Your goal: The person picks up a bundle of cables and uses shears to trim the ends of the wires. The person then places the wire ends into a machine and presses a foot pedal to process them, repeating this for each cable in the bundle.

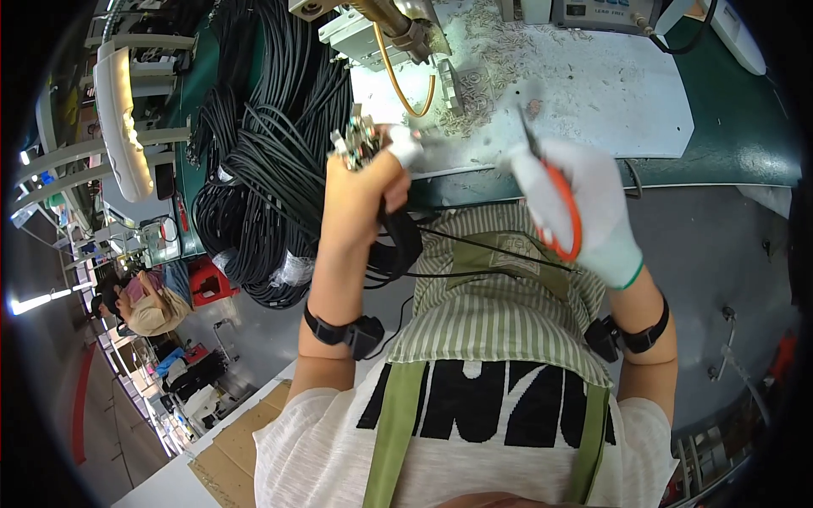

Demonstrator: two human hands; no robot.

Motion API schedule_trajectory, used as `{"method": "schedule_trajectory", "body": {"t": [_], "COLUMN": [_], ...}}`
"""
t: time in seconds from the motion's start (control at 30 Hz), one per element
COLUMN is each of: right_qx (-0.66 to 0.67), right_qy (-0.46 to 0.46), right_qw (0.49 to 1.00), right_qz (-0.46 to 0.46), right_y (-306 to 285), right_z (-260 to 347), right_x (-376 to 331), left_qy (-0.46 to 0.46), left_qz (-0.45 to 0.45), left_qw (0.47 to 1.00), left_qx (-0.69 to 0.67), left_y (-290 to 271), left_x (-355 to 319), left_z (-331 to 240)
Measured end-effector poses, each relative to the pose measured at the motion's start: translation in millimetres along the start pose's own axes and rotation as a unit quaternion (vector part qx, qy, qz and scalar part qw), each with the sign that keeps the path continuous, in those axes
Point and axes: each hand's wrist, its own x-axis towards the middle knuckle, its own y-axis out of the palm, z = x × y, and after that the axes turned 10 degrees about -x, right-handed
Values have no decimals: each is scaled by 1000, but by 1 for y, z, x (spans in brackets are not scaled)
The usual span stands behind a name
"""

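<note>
1. The right hand, covered by a white glove with a green cuff, is curled closed around orange-handled scissors; the dark blade is pointed toward eleven o'clock, its tip blurred.
2. The left hand, at nine o'clock from the right, is closed around a cluster of metallic cable ends, which are held up at twelve o'clock above the fist. A white covering is worn at a fingertip on its two o'clock side.
3. At five o'clock from the left hand, a dark loop of black cable is seen hanging, with thin strands stretched across the striped apron.
4. A black strap is worn on each forearm.
5. A large heap of black cables is laid at nine to ten o'clock from the left hand, partly over the edge of the green worktop.
6. At one o'clock from the left hand, a metal machine with an ochre tube is placed above a white board, strewn with small scraps.
7. A grey control box is set at twelve o'clock from the right hand.
8. Farther out, at eight o'clock from the left hand, a red crate and a seated co-worker are seen.
</note>
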Motion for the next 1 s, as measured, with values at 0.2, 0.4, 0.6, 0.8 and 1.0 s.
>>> {"method": "schedule_trajectory", "body": {"t": [0.2, 0.4, 0.6, 0.8, 1.0], "right_qx": [85, 36, 80, 42, 100], "right_qy": [-14, 5, 7, 7, -9], "right_qw": [995, 995, 990, 991, 986], "right_qz": [56, 97, 117, 126, 131], "right_y": [-7, -1, -1, -3, -2], "right_z": [11, 13, 15, 15, 11], "right_x": [52, 89, 91, 94, 94], "left_qy": [-24, -32, -3, 51, 65], "left_qz": [26, 97, 96, 116, 107], "left_qw": [999, 994, 984, 986, 983], "left_qx": [-41, 31, 149, 105, 137], "left_y": [2, 4, 9, 12, 12], "left_x": [31, 54, 53, 47, 49], "left_z": [-11, -20, -23, -19, -15]}}
